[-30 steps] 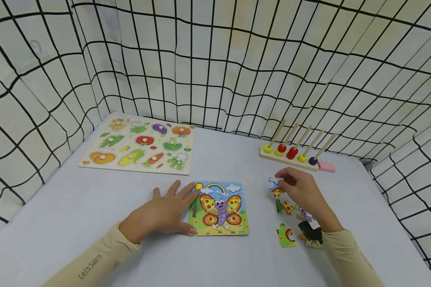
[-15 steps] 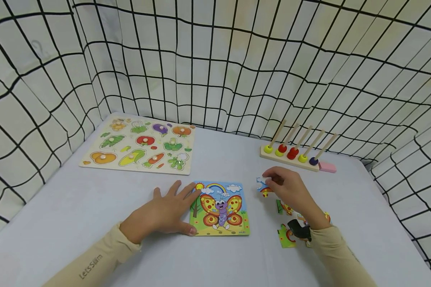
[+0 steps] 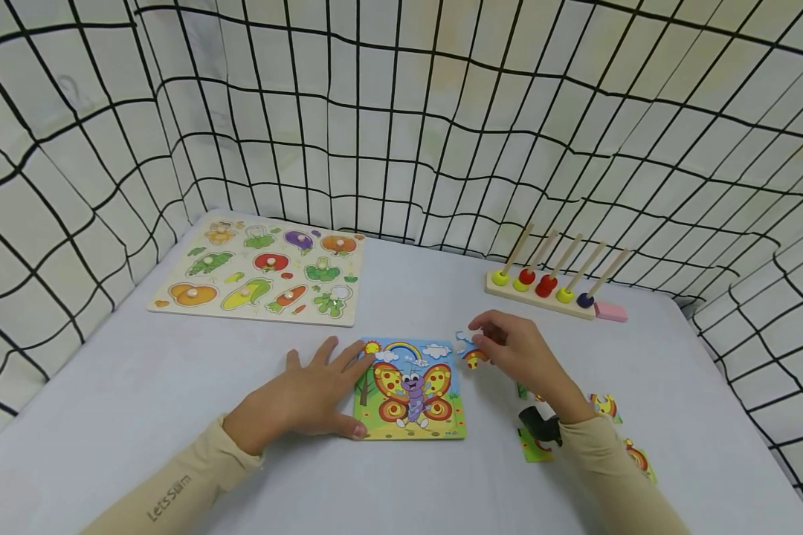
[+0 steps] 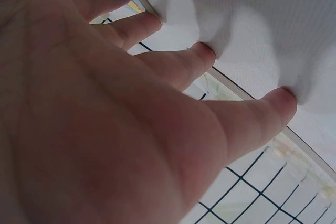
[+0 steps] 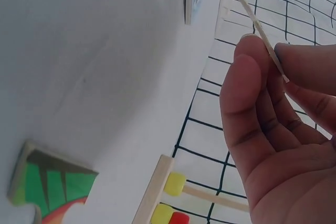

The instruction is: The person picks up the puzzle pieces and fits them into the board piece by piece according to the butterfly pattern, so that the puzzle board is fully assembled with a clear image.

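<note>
My left hand (image 3: 308, 390) lies with spread, straight fingers along the left side of a square butterfly picture board (image 3: 411, 427); its thumb and a fingertip touch the edge. In the left wrist view, other fingertips of that hand (image 4: 131, 93) rest on the white table. Just off the board's upper right corner, my right hand (image 3: 518, 353) pinches a jigsaw puzzle piece (image 3: 471, 357) printed with cloud and orange-yellow shapes. The right wrist view shows this piece (image 5: 257, 24) edge-on, between thumb and fingers, above the table.
Loose puzzle pieces (image 3: 604, 406) lie under and beside the right forearm, some partly hidden. A vegetable peg puzzle (image 3: 288, 275) lies at the back left. At the back right stands a bead-and-rod counter (image 3: 538, 297) with a pink block (image 3: 610, 311). Black netting surrounds the table.
My right hand has carried the puzzle piece leftward, from above the loose pieces to beside the board's upper right corner. My left hand and the board have stayed in place.
</note>
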Action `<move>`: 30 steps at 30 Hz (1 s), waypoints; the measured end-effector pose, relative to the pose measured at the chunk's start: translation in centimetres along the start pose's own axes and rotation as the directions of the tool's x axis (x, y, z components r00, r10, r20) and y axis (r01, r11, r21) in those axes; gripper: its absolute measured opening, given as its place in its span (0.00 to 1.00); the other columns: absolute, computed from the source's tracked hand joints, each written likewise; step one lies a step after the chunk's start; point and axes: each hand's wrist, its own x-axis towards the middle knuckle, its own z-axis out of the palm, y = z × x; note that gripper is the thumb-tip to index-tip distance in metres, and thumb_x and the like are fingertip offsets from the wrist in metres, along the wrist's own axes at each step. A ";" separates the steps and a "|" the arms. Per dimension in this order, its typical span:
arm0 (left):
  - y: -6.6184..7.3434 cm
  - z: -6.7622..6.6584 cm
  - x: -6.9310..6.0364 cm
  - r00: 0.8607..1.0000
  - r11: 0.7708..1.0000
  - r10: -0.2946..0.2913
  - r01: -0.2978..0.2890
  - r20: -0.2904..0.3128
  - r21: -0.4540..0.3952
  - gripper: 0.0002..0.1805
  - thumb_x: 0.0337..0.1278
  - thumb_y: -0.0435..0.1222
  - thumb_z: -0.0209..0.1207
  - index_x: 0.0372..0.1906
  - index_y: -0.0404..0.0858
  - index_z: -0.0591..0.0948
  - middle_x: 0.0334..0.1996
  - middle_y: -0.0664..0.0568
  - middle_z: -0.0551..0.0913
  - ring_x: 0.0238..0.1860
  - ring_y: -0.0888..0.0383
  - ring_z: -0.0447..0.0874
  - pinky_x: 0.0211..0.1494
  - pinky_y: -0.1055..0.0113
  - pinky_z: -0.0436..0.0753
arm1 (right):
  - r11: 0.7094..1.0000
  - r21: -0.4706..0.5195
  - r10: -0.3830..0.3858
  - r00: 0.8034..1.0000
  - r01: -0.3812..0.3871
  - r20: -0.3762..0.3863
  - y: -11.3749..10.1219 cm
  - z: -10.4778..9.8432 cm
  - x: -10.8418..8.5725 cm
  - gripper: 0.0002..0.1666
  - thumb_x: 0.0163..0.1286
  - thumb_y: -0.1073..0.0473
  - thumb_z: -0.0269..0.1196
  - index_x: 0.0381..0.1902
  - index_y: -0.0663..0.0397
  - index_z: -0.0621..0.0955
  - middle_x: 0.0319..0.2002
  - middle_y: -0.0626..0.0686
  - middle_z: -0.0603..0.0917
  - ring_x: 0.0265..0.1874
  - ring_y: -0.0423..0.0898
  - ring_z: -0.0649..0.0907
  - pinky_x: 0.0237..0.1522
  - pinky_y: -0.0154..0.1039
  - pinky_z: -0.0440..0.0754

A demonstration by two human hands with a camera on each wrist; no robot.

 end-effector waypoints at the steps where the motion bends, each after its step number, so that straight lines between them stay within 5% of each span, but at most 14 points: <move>1: 0.0 0.0 0.0 1.000 1.000 0.000 0.000 0.001 0.000 0.59 0.53 0.60 0.77 0.84 0.38 0.64 0.85 0.40 0.56 0.81 0.26 0.48 0.64 0.11 0.53 | 1.000 0.001 0.002 1.000 -0.002 0.006 0.0 0.1 0.0 0.10 0.76 0.68 0.68 0.53 0.61 0.85 0.33 0.48 0.84 0.28 0.44 0.82 0.32 0.35 0.83; 30: -0.2 0.0 0.2 1.000 1.000 0.006 -0.006 0.001 -0.006 0.60 0.53 0.63 0.76 0.84 0.39 0.64 0.85 0.40 0.55 0.82 0.26 0.46 0.63 0.11 0.52 | 0.995 0.081 0.042 0.985 -0.056 0.165 -1.0 2.3 1.3 0.10 0.76 0.69 0.67 0.53 0.63 0.84 0.34 0.51 0.83 0.24 0.44 0.83 0.28 0.38 0.85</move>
